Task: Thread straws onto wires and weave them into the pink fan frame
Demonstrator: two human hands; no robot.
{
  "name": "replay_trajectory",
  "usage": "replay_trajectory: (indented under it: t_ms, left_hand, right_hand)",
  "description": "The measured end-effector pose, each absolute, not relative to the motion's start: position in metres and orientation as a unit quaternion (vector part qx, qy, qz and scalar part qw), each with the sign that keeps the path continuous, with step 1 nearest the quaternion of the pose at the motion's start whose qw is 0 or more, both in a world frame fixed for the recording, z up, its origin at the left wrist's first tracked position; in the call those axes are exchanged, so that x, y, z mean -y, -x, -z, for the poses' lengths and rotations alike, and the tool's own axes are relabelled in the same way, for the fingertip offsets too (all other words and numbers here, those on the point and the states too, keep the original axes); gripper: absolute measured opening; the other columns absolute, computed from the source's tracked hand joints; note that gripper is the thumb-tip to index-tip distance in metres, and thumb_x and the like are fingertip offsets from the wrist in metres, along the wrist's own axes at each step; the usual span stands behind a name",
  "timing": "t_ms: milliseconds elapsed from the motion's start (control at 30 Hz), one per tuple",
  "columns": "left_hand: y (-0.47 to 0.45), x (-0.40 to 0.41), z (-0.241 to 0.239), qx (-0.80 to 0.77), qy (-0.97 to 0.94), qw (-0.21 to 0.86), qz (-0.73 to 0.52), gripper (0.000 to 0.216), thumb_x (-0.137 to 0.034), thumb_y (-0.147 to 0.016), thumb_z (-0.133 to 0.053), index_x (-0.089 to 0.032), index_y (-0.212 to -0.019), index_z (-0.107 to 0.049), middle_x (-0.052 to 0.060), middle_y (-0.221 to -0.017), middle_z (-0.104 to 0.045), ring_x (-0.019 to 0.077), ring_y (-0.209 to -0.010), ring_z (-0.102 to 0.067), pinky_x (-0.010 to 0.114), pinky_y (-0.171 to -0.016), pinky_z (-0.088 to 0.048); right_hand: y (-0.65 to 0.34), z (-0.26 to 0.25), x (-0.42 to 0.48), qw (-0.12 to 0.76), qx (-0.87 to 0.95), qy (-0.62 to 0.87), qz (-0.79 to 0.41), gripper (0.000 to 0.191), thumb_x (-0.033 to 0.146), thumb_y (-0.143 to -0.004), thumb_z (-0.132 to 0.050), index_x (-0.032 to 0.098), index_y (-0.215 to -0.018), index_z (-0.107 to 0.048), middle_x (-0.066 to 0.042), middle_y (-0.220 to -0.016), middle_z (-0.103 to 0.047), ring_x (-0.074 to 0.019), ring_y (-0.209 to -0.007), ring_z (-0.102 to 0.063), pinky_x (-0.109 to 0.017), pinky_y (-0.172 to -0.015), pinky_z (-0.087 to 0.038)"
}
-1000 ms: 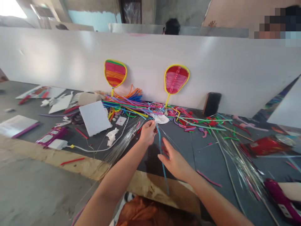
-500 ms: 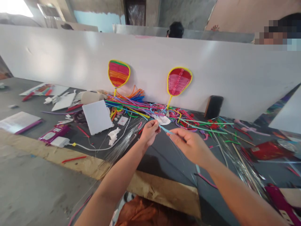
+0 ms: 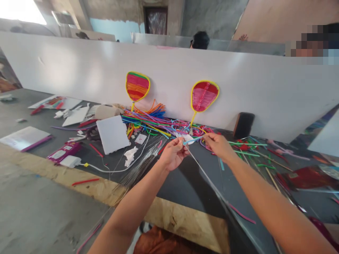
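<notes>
Light-blue pipe cleaner (image 3: pixel 192 140) no longer dangles toward near edge of surface (image 3: pixel 180 180); left hand (image 3: pixel 173 153) and right hand (image 3: pixel 218 146) pinch it, holding it across gap between them, above surface (firmer two-handed control, apparently).

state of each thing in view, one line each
left hand: closed on the blue strip
right hand: closed on the blue strip
blue strip: held between both hands
orange-striped fan: upright against white panel
pink fan: upright, tilted
phone: standing upright, face dark
white adapter: cable attached
white scrap: crumpled
</notes>
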State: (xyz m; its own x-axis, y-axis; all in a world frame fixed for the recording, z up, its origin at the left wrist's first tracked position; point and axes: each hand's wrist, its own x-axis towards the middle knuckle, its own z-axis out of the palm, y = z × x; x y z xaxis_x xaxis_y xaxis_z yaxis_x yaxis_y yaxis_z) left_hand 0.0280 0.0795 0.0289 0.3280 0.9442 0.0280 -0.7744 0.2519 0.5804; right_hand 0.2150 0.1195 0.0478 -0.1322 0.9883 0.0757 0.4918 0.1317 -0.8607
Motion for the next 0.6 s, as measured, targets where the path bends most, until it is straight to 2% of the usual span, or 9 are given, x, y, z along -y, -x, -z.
replay_trajectory:
  t_ms: [167,300,600]
  left_hand:
    - [-0.025,-0.085,-0.028,-0.186,-0.189,0.764,-0.589,0.024,-0.012,-0.065,-0.069,-0.016,-0.068,-0.045,-0.004,-0.062,-0.042,0.0061,-0.058,-0.043,0.019,-0.053,-0.033]
    - [-0.024,-0.09,-0.021,-0.269,-0.188,0.719,-0.613,0.024,-0.016,-0.064,-0.068,-0.017,-0.067,-0.045,-0.004,-0.061,-0.043,0.0063,-0.055,-0.043,0.019,-0.052,-0.031]
    - [-0.033,-0.089,-0.01,-0.344,-0.27,0.604,-0.666,0.026,-0.029,-0.069,-0.069,-0.017,-0.064,-0.047,-0.006,-0.055,-0.039,0.0056,-0.048,-0.031,0.021,-0.049,-0.023]
  right_hand:
    - [-0.206,-0.009,-0.093,0.279,0.694,0.535,-0.393,0.035,0.049,-0.084,-0.044,0.018,-0.079,-0.059,0.004,-0.05,-0.049,-0.0119,-0.043,-0.041,-0.023,-0.044,-0.03]
    - [-0.193,0.0,-0.061,0.213,0.759,0.512,-0.341,0.029,0.04,-0.089,-0.039,0.021,-0.077,-0.058,0.002,-0.055,-0.057,-0.0151,-0.052,-0.053,-0.025,-0.054,-0.036]
    - [-0.145,-0.004,-0.008,0.121,0.813,0.503,-0.266,0.022,0.026,-0.092,-0.035,0.022,-0.078,-0.052,-0.003,-0.059,-0.063,-0.0177,-0.054,-0.06,-0.025,-0.05,-0.03]
